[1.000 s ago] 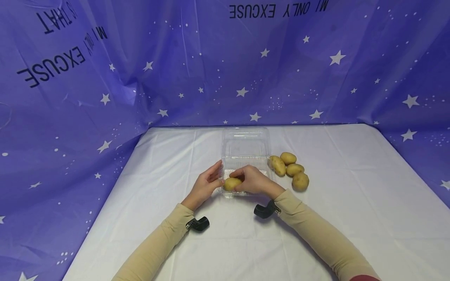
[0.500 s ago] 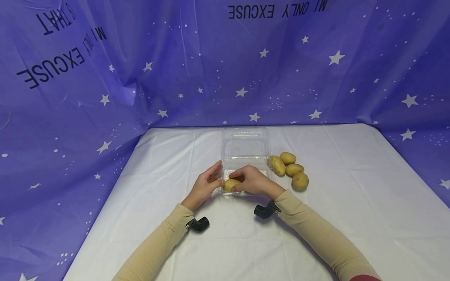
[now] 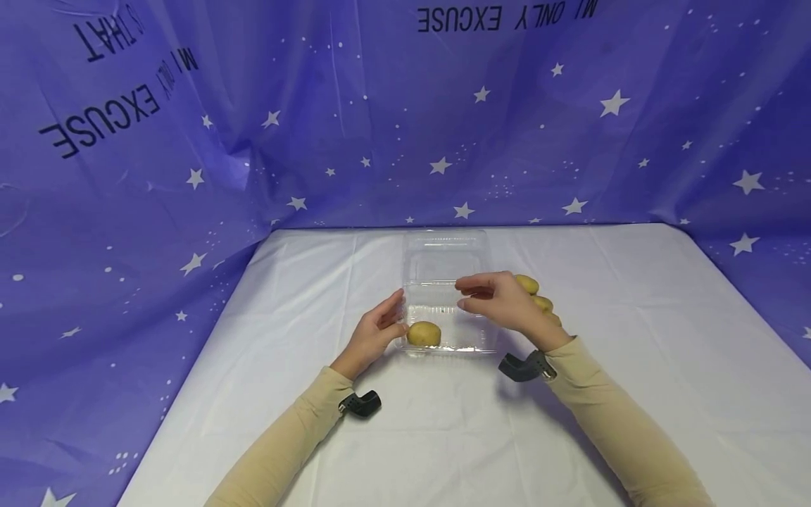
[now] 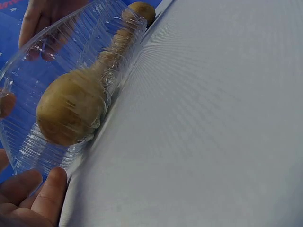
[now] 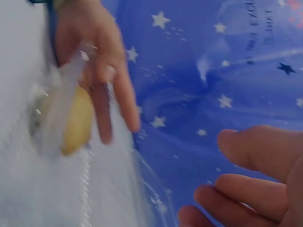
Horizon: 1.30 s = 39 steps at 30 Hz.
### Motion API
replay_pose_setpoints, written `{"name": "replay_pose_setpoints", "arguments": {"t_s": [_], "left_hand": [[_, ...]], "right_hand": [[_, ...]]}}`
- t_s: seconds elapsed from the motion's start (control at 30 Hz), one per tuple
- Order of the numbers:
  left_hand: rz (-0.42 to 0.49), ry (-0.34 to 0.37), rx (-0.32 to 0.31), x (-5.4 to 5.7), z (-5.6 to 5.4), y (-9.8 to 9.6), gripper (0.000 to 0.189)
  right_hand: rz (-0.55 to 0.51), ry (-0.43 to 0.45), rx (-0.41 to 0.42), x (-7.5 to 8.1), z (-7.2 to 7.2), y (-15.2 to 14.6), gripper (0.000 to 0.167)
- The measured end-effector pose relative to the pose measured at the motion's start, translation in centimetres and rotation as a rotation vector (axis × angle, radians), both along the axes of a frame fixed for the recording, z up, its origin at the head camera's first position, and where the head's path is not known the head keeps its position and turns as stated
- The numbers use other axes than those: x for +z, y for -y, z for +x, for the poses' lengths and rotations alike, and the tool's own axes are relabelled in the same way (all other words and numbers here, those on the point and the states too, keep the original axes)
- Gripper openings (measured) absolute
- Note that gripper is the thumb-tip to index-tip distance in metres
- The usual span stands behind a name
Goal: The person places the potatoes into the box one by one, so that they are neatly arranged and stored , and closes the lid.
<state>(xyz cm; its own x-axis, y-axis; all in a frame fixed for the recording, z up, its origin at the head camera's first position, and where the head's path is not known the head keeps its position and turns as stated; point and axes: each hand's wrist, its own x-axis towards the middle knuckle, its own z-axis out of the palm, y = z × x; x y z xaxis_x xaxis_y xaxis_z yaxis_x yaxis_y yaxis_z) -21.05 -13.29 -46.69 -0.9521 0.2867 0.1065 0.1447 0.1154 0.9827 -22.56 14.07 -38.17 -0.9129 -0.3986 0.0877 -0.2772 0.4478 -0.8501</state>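
One potato (image 3: 424,334) lies in the near left corner of a clear plastic clamshell box (image 3: 465,345), whose lid (image 3: 443,264) is laid back. My left hand (image 3: 374,331) rests along the box's left side, with fairly straight fingers and the thumb near the front corner. Over the right part of the box is my right hand (image 3: 503,303), fingers apart and holding nothing. It partly covers the loose potatoes, of which one potato (image 3: 527,284) shows at the back. Through the ribbed wall, the left wrist view shows the boxed potato (image 4: 71,106) close up.
Several loose potatoes lie on the white tablecloth (image 3: 602,303), right of the box; one more potato (image 3: 543,304) peeks out behind the right hand. A purple star-printed curtain (image 3: 380,127) hangs behind the table and at both sides.
My right hand has let go of the potato in the box and moved right and back, toward the loose potatoes. The potato stays in the near left corner; my left hand stays at the box's side.
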Motion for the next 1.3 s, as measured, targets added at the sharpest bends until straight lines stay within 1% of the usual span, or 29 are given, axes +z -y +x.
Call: {"name": "replay_pose_setpoints", "arguments": {"t_s": [0.1, 0.2, 0.33, 0.63, 0.77, 0.9, 1.03, 1.3], "left_hand": [[-0.008, -0.007, -0.001, -0.1, 0.0, -0.1, 0.074], [-0.015, -0.009, 0.002, 0.0, 0.1, 0.0, 0.074], [-0.018, -0.007, -0.003, -0.1, 0.0, 0.1, 0.074], [-0.021, -0.008, -0.008, -0.2, 0.0, 0.2, 0.073], [-0.009, 0.000, -0.010, 0.0, 0.0, 0.0, 0.073], [-0.007, 0.003, -0.005, -0.1, 0.1, 0.2, 0.073], [-0.008, 0.005, -0.008, -0.2, 0.0, 0.3, 0.073], [-0.006, 0.002, -0.009, -0.1, 0.0, 0.2, 0.074]], "right_hand": [[-0.031, 0.035, -0.066, 1.0, 0.5, -1.9, 0.042], [-0.039, 0.028, -0.105, 1.3, 0.9, -3.7, 0.043], [-0.011, -0.018, -0.142, 1.1, 1.4, -6.3, 0.044], [0.049, -0.041, -0.230, 0.2, 3.0, -11.5, 0.046], [0.073, -0.055, -0.267, -0.2, 3.4, -13.2, 0.045], [0.089, -0.074, -0.280, -0.6, 3.3, -14.1, 0.047], [0.112, -0.064, -0.284, -1.1, 3.2, -14.3, 0.048], [0.117, -0.063, -0.227, -2.9, 2.8, -13.7, 0.046]]}}
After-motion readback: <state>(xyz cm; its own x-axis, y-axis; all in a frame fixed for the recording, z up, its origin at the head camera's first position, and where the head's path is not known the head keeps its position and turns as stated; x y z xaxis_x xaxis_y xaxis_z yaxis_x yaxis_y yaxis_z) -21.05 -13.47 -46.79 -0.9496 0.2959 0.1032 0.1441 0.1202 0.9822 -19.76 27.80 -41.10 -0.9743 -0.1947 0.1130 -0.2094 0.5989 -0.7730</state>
